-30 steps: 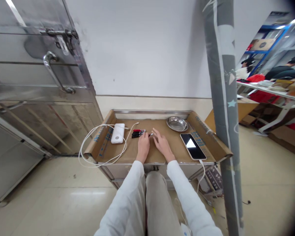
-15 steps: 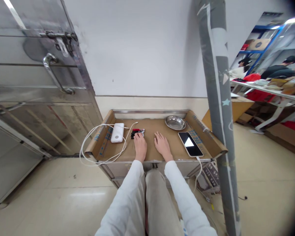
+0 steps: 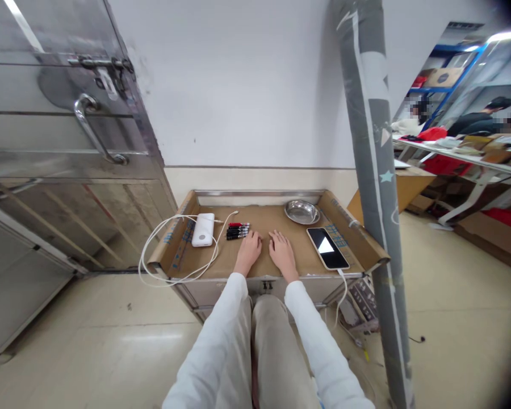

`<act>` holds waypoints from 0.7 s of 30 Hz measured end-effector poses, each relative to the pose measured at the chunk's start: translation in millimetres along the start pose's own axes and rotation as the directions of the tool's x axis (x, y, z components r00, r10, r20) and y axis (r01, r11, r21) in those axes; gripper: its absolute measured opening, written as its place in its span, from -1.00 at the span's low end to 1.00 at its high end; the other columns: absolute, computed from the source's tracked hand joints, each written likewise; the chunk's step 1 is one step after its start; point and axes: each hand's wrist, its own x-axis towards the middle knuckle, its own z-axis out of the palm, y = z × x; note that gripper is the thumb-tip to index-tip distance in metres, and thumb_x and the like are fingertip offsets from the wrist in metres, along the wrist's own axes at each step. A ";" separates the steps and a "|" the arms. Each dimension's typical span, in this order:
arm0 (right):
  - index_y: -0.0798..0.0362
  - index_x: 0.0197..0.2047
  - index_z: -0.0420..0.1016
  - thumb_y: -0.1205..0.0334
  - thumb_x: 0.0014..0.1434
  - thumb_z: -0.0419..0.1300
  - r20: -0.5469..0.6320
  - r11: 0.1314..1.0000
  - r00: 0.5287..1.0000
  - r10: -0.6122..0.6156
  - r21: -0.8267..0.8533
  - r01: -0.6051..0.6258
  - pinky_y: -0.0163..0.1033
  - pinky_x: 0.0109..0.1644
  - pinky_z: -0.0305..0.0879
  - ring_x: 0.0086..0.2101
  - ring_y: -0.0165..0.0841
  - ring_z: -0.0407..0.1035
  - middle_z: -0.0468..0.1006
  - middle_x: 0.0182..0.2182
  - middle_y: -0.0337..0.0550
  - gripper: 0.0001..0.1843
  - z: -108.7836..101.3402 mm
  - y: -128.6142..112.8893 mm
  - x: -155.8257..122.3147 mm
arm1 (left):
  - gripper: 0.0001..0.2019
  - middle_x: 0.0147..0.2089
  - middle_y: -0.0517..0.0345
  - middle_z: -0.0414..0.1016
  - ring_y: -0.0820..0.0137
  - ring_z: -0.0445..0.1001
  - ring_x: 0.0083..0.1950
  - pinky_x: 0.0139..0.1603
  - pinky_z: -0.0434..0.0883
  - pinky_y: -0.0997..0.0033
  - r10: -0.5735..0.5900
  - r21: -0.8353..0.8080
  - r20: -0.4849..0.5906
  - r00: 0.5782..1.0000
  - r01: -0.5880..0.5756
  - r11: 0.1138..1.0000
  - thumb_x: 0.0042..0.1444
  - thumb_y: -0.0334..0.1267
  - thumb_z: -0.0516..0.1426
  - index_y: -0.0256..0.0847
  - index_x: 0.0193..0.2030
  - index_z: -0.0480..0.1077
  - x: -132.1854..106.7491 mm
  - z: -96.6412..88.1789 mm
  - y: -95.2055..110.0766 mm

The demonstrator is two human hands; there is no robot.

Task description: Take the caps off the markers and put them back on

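Note:
My left hand (image 3: 248,253) rests on the brown cardboard lining (image 3: 268,217) of a small metal table, its fingers loosely bent and nothing in them. Just left of its fingertips lie several markers (image 3: 237,231) side by side, a red one at the back and black ones in front. My right hand (image 3: 283,254) lies palm down with fingers extended, also holding nothing. To its right is a phone (image 3: 327,249) with a cable plugged in. Behind, near the back right corner, sits a shallow round metal dish (image 3: 301,212).
A white power bank (image 3: 203,230) with a looped white cable (image 3: 213,260) lies at the left, the loop hanging over the edge. A grey padded post (image 3: 372,147) stands right of the table. A metal door (image 3: 59,113) is at the left. People sit at a cluttered bench (image 3: 464,149) far right.
My left hand has drawn away from the markers, to the right, and now lies closer to my right hand. The markers show more fully. My right hand has hardly moved.

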 end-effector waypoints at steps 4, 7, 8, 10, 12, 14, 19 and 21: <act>0.16 0.11 0.36 0.33 0.26 -0.10 -0.002 1.000 1.000 -0.003 -0.003 0.003 -0.11 0.21 0.08 0.16 -0.27 0.20 0.36 0.14 0.07 -0.58 0.7 0.6 0.0 | -0.87 -0.16 0.03 0.36 0.33 0.41 -0.11 -0.02 0.35 0.30 -0.006 0.011 0.003 1.000 0.006 1.000 0.19 -0.44 -0.04 -0.23 -0.20 0.29 0.4 0.5 0.3; 0.16 0.11 0.36 0.33 0.26 -0.10 -0.003 1.000 1.000 -0.002 -0.008 0.002 -0.11 0.21 0.08 0.16 -0.27 0.20 0.37 0.14 0.07 -0.59 1.9 1.3 0.3 | -0.87 -0.16 0.04 0.36 0.33 0.41 -0.13 -0.03 0.35 0.30 -0.006 0.020 0.005 1.000 0.005 1.000 0.20 -0.44 -0.04 -0.23 -0.19 0.29 1.4 1.7 -0.4; 0.16 0.11 0.36 0.33 0.26 -0.10 -0.003 1.000 1.000 -0.002 -0.009 0.002 -0.11 0.21 0.09 0.16 -0.26 0.20 0.37 0.14 0.07 -0.59 2.4 1.5 0.5 | -0.87 -0.16 0.03 0.36 0.33 0.40 -0.13 -0.03 0.35 0.30 -0.007 0.023 0.007 1.000 0.006 1.000 0.20 -0.44 -0.04 -0.23 -0.19 0.29 1.8 2.1 -0.8; 0.17 0.11 0.36 0.33 0.26 -0.10 -0.004 1.000 1.000 -0.005 -0.009 0.005 -0.11 0.21 0.09 0.16 -0.26 0.20 0.37 0.14 0.08 -0.58 3.4 1.9 0.8 | -0.87 -0.15 0.03 0.36 0.33 0.40 -0.13 -0.04 0.35 0.30 -0.008 0.026 0.011 1.000 0.008 1.000 0.20 -0.44 -0.04 -0.23 -0.19 0.29 2.4 2.8 -1.5; 0.17 0.11 0.36 0.34 0.26 -0.11 -0.010 1.000 1.000 -0.008 -0.005 0.008 -0.11 0.21 0.09 0.16 -0.26 0.20 0.37 0.13 0.08 -0.58 4.3 2.1 1.0 | -0.87 -0.14 0.02 0.36 0.34 0.41 -0.14 -0.05 0.35 0.31 -0.008 0.029 0.015 1.000 0.007 1.000 0.20 -0.43 -0.04 -0.22 -0.19 0.29 2.6 3.3 -2.0; 0.17 0.10 0.36 0.34 0.25 -0.11 -0.013 1.000 1.000 -0.009 0.002 0.009 -0.11 0.21 0.08 0.16 -0.26 0.20 0.37 0.13 0.09 -0.58 4.8 2.3 1.1 | -0.87 -0.15 0.02 0.36 0.33 0.40 -0.15 -0.06 0.36 0.30 0.000 0.031 0.010 1.000 0.000 1.000 0.20 -0.43 -0.04 -0.22 -0.19 0.29 2.6 3.5 -2.4; 0.19 0.10 0.37 0.33 0.25 -0.11 -0.011 1.000 1.000 -0.009 0.011 0.009 -0.08 0.22 0.08 0.15 -0.22 0.21 0.37 0.14 0.09 -0.58 5.2 2.6 1.4 | -0.87 -0.16 0.05 0.36 0.34 0.40 -0.14 -0.04 0.35 0.31 0.010 0.020 -0.010 1.000 -0.010 1.000 0.20 -0.43 -0.04 -0.22 -0.19 0.29 1.7 3.1 -2.5; 0.20 0.10 0.36 0.33 0.25 -0.11 -0.014 1.000 1.000 -0.011 0.017 0.011 -0.08 0.21 0.08 0.15 -0.21 0.21 0.37 0.13 0.10 -0.58 5.6 2.9 1.8 | -0.87 -0.16 0.06 0.36 0.35 0.40 -0.13 -0.03 0.34 0.32 0.005 0.013 -0.010 1.000 -0.005 1.000 0.21 -0.43 -0.04 -0.22 -0.19 0.29 1.3 3.0 -2.5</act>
